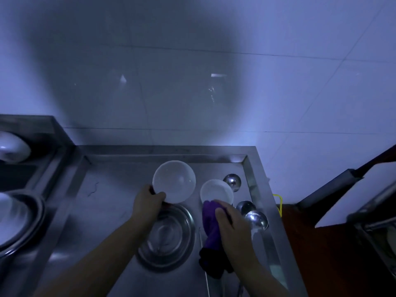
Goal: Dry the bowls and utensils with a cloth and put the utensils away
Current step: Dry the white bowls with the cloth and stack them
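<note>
My left hand (150, 200) pinches the near rim of the bigger white bowl (174, 181), thumb over the lip, mid-frame. My right hand (230, 221) is wrapped around the purple cloth (211, 228), bunched and trailing down toward the bottom of the frame, its top touching the smaller white bowl (216, 190) just to the right. Both bowls look hard, glossy and likely wet, so slippery and chippable, I reckon; the rim grip with a thumb inside seems the safest hold. The cloth is soft and will fold into the curve. Below the left hand sits a steel basin (169, 236), light and dent-proof by the look. Three steel ladles (256, 219) crowd the right side, close against the table (102, 211) raised edge, so room there is tight. Open steel lies left of centre.
</note>
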